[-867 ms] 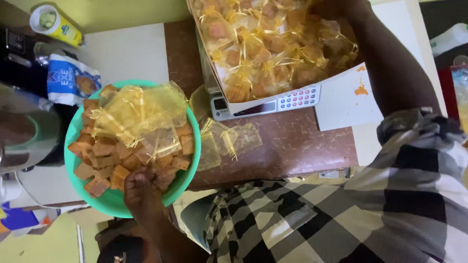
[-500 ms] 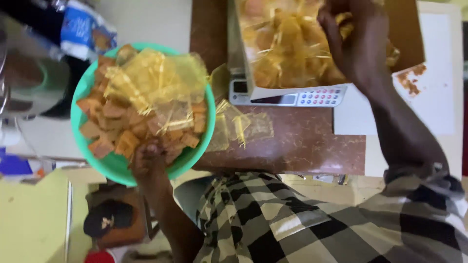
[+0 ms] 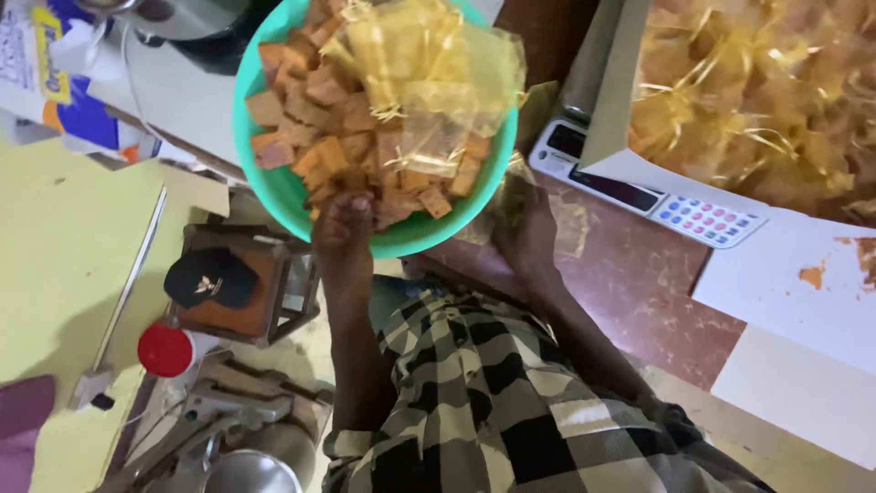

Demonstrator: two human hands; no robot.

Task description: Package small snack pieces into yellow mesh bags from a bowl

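Observation:
A green bowl (image 3: 258, 183) holds several orange-brown square pieces (image 3: 310, 110), with empty gold mesh pouches (image 3: 429, 73) lying on top. My left hand (image 3: 342, 224) rests on the bowl's near rim, its fingertips bent onto the pieces; I cannot see whether it grips any. My right hand (image 3: 529, 228) is low on the brown table (image 3: 639, 301), just right of the bowl, touching flat gold pouches (image 3: 573, 228); blur hides its grip. A tray of filled gold pouches (image 3: 766, 91) sits on a white scale (image 3: 657, 196) at the upper right.
White paper sheets (image 3: 794, 292) with orange crumbs lie right of the scale. On the floor to the left stand a wooden stool with a black cap (image 3: 212, 278), a red lid (image 3: 164, 350) and metal parts (image 3: 228, 420). A metal pot (image 3: 173, 14) is beyond the bowl.
My right hand has come down from the tray of filled pouches to the flat pouches beside the bowl. My view has moved closer and leftward. The left hand stays at the bowl's rim.

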